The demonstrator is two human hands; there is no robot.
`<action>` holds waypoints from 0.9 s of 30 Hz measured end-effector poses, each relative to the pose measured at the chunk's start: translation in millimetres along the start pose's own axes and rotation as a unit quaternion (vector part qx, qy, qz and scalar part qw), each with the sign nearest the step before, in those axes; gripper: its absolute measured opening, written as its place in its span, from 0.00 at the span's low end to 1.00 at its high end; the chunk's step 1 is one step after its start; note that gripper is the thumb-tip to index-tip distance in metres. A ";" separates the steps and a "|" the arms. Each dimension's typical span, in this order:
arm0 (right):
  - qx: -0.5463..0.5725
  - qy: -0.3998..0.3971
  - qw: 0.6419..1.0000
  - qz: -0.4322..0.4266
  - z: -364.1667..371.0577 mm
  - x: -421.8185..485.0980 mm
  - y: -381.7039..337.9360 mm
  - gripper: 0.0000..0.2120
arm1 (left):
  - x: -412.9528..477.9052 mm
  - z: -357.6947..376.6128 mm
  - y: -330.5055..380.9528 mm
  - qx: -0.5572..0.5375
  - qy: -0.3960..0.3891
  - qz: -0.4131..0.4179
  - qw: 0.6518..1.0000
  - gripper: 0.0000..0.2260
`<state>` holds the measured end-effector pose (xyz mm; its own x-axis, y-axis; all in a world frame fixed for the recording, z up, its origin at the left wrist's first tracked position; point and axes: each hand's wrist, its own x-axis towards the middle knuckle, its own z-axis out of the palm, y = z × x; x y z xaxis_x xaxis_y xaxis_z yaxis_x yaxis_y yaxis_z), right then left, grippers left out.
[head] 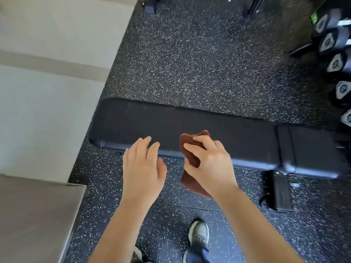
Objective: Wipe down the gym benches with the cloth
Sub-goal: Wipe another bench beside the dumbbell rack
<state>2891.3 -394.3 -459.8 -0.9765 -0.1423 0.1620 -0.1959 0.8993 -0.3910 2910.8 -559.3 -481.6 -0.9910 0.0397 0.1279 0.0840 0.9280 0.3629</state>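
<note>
A long black padded gym bench (218,130) runs left to right across the speckled rubber floor in front of me. My right hand (210,164) grips a bunched brown cloth (191,158) at the bench's near edge, part of the cloth hanging below my palm. My left hand (142,166) hovers beside it, fingers straight and together, holding nothing, its fingertips over the bench's near edge.
A pale wall (51,76) and a grey ledge (36,221) stand close on the left. Several hex dumbbells (334,63) line the right side. The bench's black foot (281,192) sits below its right end. My grey shoe (199,234) is on the floor.
</note>
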 end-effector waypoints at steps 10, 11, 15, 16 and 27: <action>0.016 0.020 0.999 -0.024 -133.4 -18.0 -30.4 0.14 | -27.3 -107.8 82.0 0.006 0.022 0.002 1.000 0.20; 0.022 0.019 0.999 -0.030 -142.7 -19.2 -34.9 0.14 | -33.8 -115.4 87.9 0.024 0.026 0.019 0.999 0.19; 0.039 0.003 0.997 -0.072 -169.4 -21.8 -54.4 0.17 | -55.1 -143.2 100.1 0.073 0.039 0.035 0.996 0.19; 0.044 0.001 0.995 -0.085 -174.0 -22.0 -59.6 0.17 | -57.4 -150.4 101.7 0.078 0.043 0.023 0.996 0.19; 0.069 -0.024 0.979 -0.191 -176.4 -9.4 -119.8 0.15 | -74.5 -200.6 81.5 0.060 0.075 -0.089 0.991 0.19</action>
<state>2939.8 -427.7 -254.7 -0.8319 -0.4795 0.2795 -0.5550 0.7128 -0.4289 3012.4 -560.9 -276.4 -0.9617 -0.1752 0.2106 -0.1121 0.9531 0.2810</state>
